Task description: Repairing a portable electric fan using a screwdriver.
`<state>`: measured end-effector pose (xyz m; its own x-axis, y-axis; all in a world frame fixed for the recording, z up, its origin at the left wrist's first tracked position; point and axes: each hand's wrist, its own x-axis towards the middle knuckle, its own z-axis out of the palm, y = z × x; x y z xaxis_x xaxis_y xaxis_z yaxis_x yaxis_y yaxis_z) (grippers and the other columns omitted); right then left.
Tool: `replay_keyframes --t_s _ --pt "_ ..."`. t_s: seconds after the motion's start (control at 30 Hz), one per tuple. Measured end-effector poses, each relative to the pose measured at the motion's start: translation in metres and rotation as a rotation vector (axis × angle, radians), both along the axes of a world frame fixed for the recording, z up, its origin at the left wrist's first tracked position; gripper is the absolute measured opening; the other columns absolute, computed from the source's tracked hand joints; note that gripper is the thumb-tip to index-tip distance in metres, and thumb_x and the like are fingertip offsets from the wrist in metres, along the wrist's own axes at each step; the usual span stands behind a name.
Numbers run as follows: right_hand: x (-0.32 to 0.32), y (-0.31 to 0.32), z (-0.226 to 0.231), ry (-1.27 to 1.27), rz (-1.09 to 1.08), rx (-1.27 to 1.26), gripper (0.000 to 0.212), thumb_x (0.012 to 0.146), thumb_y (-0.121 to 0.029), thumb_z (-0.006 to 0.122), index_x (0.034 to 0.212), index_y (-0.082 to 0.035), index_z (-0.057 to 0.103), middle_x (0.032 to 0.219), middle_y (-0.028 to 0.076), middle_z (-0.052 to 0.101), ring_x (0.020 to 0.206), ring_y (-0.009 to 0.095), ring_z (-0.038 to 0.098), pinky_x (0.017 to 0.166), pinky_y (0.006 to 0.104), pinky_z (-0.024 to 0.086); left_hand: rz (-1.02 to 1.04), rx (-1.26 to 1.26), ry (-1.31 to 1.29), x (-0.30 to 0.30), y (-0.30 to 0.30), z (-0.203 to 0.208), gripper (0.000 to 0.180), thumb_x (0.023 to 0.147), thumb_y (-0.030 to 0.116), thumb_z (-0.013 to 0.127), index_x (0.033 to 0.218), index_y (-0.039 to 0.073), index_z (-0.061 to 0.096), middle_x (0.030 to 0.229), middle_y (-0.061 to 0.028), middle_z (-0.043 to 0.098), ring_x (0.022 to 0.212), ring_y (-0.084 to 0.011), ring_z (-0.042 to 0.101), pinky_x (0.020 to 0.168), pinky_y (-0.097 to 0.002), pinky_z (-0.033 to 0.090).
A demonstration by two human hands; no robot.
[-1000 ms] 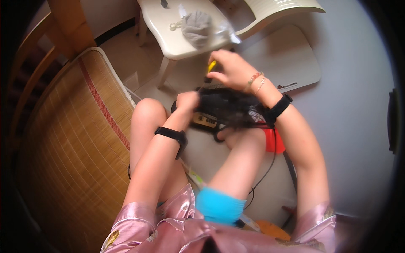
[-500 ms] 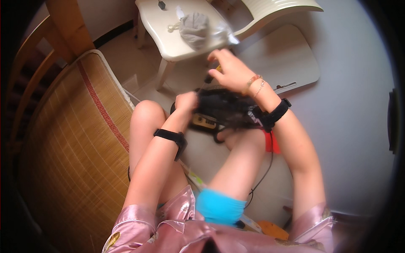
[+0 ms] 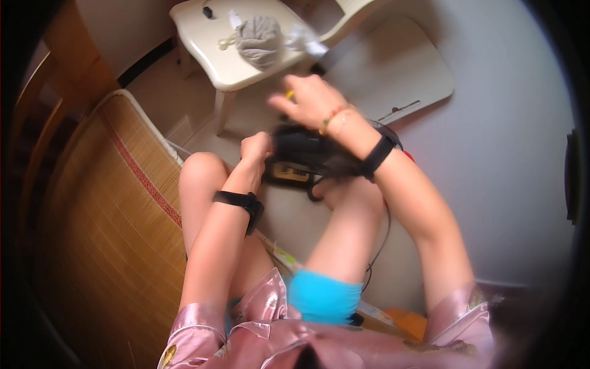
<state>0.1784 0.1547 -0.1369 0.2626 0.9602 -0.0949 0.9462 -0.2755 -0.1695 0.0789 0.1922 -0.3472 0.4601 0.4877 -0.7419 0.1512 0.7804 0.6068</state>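
Observation:
A black electric fan (image 3: 307,142) lies low in front of my knees, its wire guard partly showing on the right and a tan control panel (image 3: 291,173) on its near side. My left hand (image 3: 255,147) is closed at the fan's left edge, gripping its black body. Above the fan, my right hand (image 3: 312,101) is curled around a small tool with a yellow and black handle (image 3: 289,95). Blur and the fingers hide most of that tool, so its exact kind is unclear. My right wrist and forearm cover part of the fan.
A white chair (image 3: 230,71) stands ahead, carrying a grey cloth bundle (image 3: 258,42), a clear plastic bag (image 3: 302,38) and a small black object (image 3: 208,11). A white panel (image 3: 399,67) lies to its right. On the left is a bed with a woven mat (image 3: 117,215). A thin cable (image 3: 386,237) runs past my right leg.
My right hand has shifted a little left relative to the fan, still with the yellow-handled tool. My left hand stays on the fan. The whole view has moved slightly.

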Motion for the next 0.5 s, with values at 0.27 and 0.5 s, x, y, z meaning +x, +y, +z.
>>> replay_keyframes --t_s 0.27,0.5 --pt "0.033 -0.010 0.010 0.222 0.161 -0.087 0.033 0.085 -0.015 0.069 0.107 0.000 0.051 0.092 0.020 0.064 0.090 0.037 0.063 0.080 0.0425 0.051 0.036 -0.054 -0.083 0.003 -0.005 0.009 0.032 0.073 -0.009 0.045 0.102 -0.007 0.059 0.086 -0.0107 0.055 0.078 -0.0211 0.057 0.069 -0.0275 0.053" --pt "0.017 -0.008 0.016 -0.017 0.033 -0.122 0.043 0.087 -0.036 0.069 0.100 0.004 0.057 0.084 0.021 0.069 0.081 0.034 0.069 0.072 0.0429 0.055 0.003 0.040 -0.024 0.007 -0.005 -0.003 0.030 0.075 -0.010 0.045 0.101 -0.008 0.060 0.086 -0.0115 0.057 0.076 -0.0213 0.059 0.064 -0.0269 0.053"
